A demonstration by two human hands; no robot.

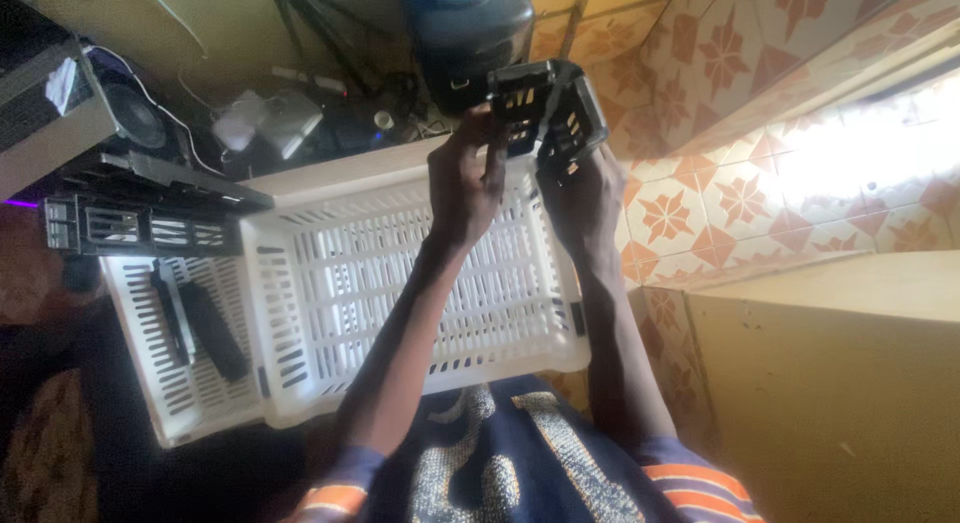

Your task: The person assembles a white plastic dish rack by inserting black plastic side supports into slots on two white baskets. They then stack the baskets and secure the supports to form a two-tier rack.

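Observation:
I hold a black plastic vented frame [548,108] up in front of me with both hands. My left hand [466,179] grips its left side, fingers curled around the edge. Gripping its lower right side from beneath is my right hand [582,195]. The frame hangs above the far edge of a large white slotted crate [330,283], which rests across my lap and looks bare inside.
A second white crate [165,393] at the left holds long black parts [205,328]. A black vented panel [140,228] lies above it, near a speaker [135,118] and cables. A dark container [470,33] stands behind. Patterned orange tiles [720,203] and a yellowish cabinet [840,383] are at the right.

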